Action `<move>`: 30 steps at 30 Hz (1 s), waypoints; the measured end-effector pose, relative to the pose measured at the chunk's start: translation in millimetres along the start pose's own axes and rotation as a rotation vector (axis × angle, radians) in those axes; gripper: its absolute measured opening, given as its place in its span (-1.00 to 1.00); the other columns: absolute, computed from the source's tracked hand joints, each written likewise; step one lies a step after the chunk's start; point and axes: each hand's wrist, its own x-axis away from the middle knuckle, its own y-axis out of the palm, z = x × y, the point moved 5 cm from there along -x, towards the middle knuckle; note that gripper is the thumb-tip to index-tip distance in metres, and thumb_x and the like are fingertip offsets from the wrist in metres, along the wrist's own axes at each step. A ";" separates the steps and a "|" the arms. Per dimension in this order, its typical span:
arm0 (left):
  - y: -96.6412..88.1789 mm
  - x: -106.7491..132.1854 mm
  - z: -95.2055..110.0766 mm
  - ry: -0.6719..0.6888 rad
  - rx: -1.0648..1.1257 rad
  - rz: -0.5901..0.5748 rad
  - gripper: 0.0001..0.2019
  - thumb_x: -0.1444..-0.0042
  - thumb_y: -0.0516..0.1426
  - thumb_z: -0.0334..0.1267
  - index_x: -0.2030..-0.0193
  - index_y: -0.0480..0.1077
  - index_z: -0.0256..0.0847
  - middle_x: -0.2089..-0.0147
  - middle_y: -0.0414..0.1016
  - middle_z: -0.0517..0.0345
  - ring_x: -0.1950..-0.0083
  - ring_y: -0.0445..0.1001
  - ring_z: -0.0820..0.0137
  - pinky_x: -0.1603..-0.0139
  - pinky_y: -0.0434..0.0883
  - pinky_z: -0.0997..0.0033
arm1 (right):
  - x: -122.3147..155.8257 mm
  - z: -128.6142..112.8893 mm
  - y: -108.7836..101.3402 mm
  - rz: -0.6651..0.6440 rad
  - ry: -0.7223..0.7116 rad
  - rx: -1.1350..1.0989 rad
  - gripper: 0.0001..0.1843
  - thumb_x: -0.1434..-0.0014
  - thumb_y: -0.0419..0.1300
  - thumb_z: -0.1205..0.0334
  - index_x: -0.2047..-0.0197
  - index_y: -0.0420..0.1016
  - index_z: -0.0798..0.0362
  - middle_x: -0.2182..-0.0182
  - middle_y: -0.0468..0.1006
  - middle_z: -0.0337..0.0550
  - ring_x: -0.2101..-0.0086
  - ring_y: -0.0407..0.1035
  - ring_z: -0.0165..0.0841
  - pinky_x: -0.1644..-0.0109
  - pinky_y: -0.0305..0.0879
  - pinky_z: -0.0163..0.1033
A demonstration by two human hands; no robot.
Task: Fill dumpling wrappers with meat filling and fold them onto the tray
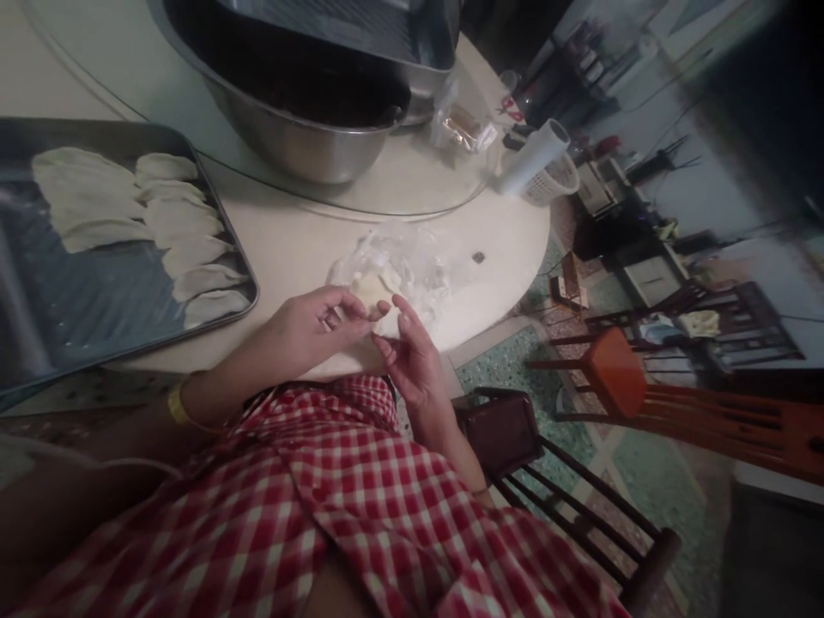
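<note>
My left hand (305,324) and my right hand (415,356) meet just above the near table edge. Between their fingertips they pinch a small white dumpling (388,324), partly covered by the fingers. Right behind it, pale round dough wrappers (372,287) rest on a crumpled clear plastic bag (412,257). To the left, a dark metal tray (96,296) holds several folded dumplings (193,251), lined up in overlapping rows. What filling the held dumpling has, if any, I cannot make out.
A large steel bowl (315,154) with dark contents stands on a glass turntable (412,193); another dark tray (360,30) rests over it. A white basket (552,182) with a paper roll (537,154) sits by the right edge. Wooden chairs (618,373) stand beyond.
</note>
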 end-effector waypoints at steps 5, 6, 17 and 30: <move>8.7 7.0 0.9 0.003 0.062 -0.041 -0.69 -0.07 0.18 0.01 0.20 0.46 -0.18 0.25 0.55 0.15 0.32 0.48 0.42 0.26 0.41 0.45 | 6.3 -6.4 11.9 0.039 -0.060 -0.039 -0.63 0.01 0.34 0.16 0.08 0.47 -0.14 0.18 0.63 -0.38 0.28 0.53 -0.54 0.29 0.51 -0.50; 9.4 7.1 0.9 0.014 0.078 -0.039 -0.69 -0.08 0.18 0.00 0.19 0.46 -0.18 0.22 0.55 0.14 0.30 0.49 0.41 0.24 0.41 0.44 | 7.3 -6.8 13.0 0.046 -0.071 -0.025 -0.62 0.02 0.34 0.17 0.08 0.47 -0.15 0.18 0.63 -0.38 0.29 0.52 -0.55 0.29 0.51 -0.49; 8.8 0.2 -11.1 -0.057 0.132 -0.015 -0.75 0.01 0.18 -0.07 0.30 0.45 -0.20 0.41 0.50 0.21 0.43 0.42 0.45 0.42 0.35 0.49 | 9.0 -9.5 8.5 0.140 -0.238 0.112 -0.58 0.07 0.37 0.13 0.10 0.44 -0.15 0.23 0.44 -0.35 0.30 0.44 -0.49 0.16 0.50 -0.28; 1.6 13.1 4.9 0.209 -0.241 0.234 -0.81 -0.15 0.11 -0.16 0.38 0.46 -0.19 0.44 0.54 0.22 0.45 0.43 0.48 0.39 0.34 0.51 | 27.5 -20.3 33.4 0.083 -0.767 0.542 -0.66 -0.23 0.16 0.22 -0.08 0.35 -0.14 0.15 0.49 -0.20 0.17 0.49 -0.42 0.09 0.54 -0.21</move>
